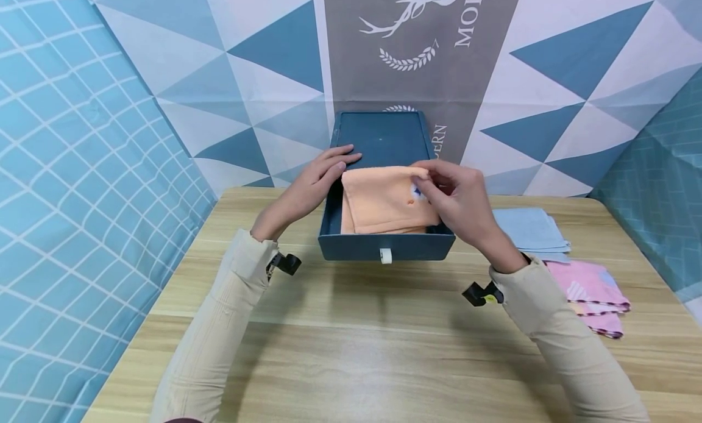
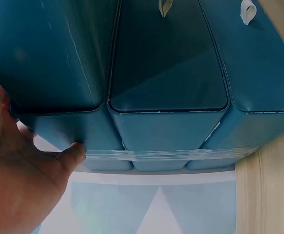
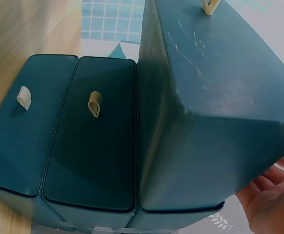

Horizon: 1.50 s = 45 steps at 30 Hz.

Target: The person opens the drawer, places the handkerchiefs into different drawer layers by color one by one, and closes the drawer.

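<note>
Triangles in blue, grey and white cover the backdrop (image 1: 263,57) behind a pale wood worktop (image 1: 356,356), with a blue gridded sheet (image 1: 71,197) along the left. From the head camera, a dark blue drawer unit (image 1: 381,133) stands at the back of the worktop, its top drawer (image 1: 351,249) pulled out, with a small white tab (image 1: 386,256) on the front. A folded peach cloth (image 1: 378,197) lies in that drawer. The right hand (image 1: 457,194) has its grip on the cloth, pinching the far right corner between thumb and fingers, just beside a blue and white motif. The left hand (image 1: 312,185) rests on the unit, fingers extended over its top, near the cloth's far left corner; its grip is relaxed. To the right, a light blue cloth (image 1: 529,228) and a pink cloth (image 1: 592,289), both folded, lie next to each other.

Left wrist view: three drawer fronts appear side by side, the left one jutting out. One digit lies against the unit's side, near a band of clear tape (image 2: 171,155).

Right wrist view: curled fingers show at the right edge, past the jutting drawer; what they hold is hidden there.
</note>
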{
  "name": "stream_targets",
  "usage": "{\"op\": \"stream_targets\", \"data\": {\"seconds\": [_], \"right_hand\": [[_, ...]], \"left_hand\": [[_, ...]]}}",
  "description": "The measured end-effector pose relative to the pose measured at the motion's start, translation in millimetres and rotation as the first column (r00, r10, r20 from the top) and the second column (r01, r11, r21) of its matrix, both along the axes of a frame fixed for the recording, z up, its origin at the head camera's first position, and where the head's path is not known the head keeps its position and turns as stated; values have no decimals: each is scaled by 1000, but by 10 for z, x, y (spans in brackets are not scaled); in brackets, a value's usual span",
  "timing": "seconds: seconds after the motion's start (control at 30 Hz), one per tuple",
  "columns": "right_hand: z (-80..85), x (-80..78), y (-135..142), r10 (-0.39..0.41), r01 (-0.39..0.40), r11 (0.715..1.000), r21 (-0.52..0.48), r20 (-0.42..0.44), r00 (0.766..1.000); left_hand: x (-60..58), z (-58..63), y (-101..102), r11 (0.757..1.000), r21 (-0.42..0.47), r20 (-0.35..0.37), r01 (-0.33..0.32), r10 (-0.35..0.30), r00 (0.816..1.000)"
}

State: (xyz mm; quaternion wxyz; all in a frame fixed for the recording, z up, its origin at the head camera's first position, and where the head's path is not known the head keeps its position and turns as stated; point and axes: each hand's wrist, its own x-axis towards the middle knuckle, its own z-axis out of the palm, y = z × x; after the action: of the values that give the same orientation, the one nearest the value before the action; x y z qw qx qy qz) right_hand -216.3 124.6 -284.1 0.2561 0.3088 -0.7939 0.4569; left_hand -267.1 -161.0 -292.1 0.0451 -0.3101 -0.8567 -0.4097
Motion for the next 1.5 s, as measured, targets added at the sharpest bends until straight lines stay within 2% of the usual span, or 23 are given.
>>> {"op": "stream_targets", "data": {"seconds": [0.3, 0.47, 0.6, 0.77, 1.0, 1.1, 1.23, 1.33, 1.5], "right_hand": [[25, -35, 1, 40, -50, 987, 154, 63, 997], [53, -50, -6, 56, -70, 959, 274, 59, 997], [86, -60, -14, 60, -68, 926, 370, 34, 998], [117, -79, -2, 35, -16, 898, 440, -37, 999], [149, -59, 12, -19, 82, 900, 428, -150, 989], [143, -55, -3, -55, 138, 870, 474, -185, 981], [146, -68, -15, -98, 208, 811, 546, -223, 970], [159, -77, -14, -136, 239, 778, 581, -216, 967], [179, -51, 16, -190, 240, 763, 600, -147, 971]], "left_hand": [[-4, -11, 6, 1000, -10, -3, -1, 1, 1000], [-16, -28, 4, 1000, -12, -18, 3, -4, 1000], [-20, -38, 2, 1000, -2, -20, 6, -6, 1000], [-13, -37, 7, 1000, -1, -21, 3, -3, 1000], [-4, -34, 4, 1000, 8, -18, 5, -4, 1000], [4, -29, 4, 1000, 13, -18, 5, -4, 1000], [-3, -26, 6, 1000, 20, -19, 10, -9, 1000], [-5, -25, 5, 1000, 23, -19, 11, -11, 1000], [10, -21, 6, 1000, 22, -25, 7, -7, 1000]]}}
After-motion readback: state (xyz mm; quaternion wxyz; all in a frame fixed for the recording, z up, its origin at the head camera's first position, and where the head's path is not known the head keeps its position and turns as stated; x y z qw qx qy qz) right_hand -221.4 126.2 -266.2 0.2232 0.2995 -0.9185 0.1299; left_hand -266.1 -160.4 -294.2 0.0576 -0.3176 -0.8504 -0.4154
